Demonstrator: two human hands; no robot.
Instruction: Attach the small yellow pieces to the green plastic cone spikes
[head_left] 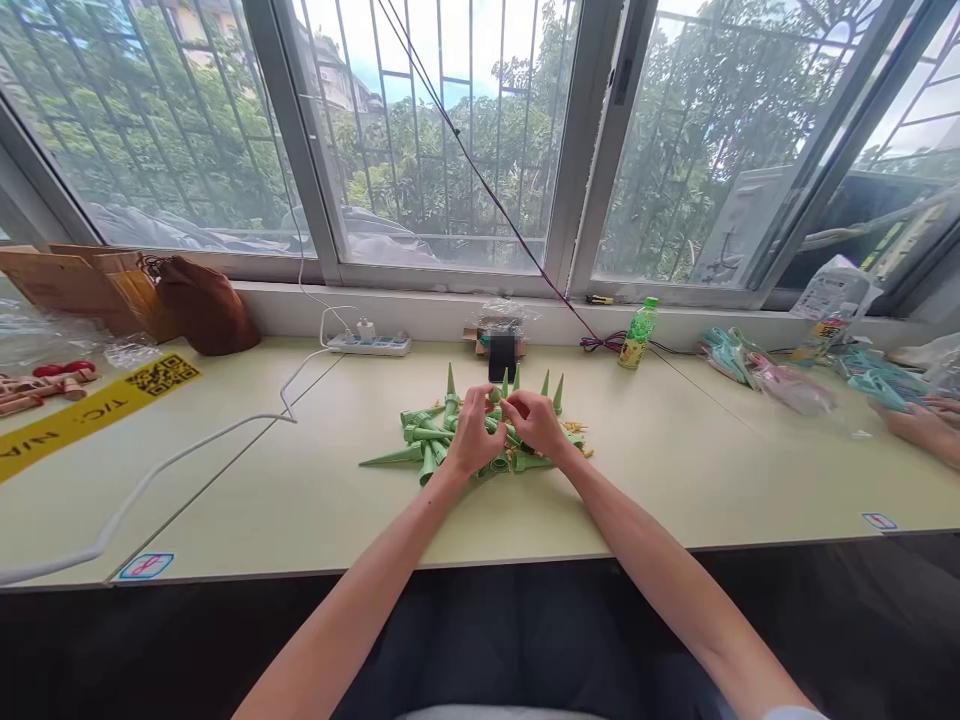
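Note:
My left hand (pixel 474 436) is closed, with thumb and fingers bent toward a small green plastic piece (pixel 496 394) at its fingertips. Close beside it, my right hand (pixel 535 424) is also closed in a pinch, its fingertips almost meeting the left ones; what lies between them is mostly hidden. Under and around both hands spreads a pile of green plastic cone-shaped pieces (pixel 427 434) with hollow ends. One long pointed cone (pixel 391 457) lies at the pile's left, and several spikes (pixel 558 393) stand upright behind the hands. Small yellow pieces (pixel 577 430) lie at the right edge.
Behind the pile are a dark phone-like device (pixel 503 360), a power strip (pixel 371 346) and a green-capped bottle (pixel 638 335). A white cable (pixel 217 432) crosses the table's left. Bagged items (pixel 791 385) and another person's hand (pixel 922 428) are at right.

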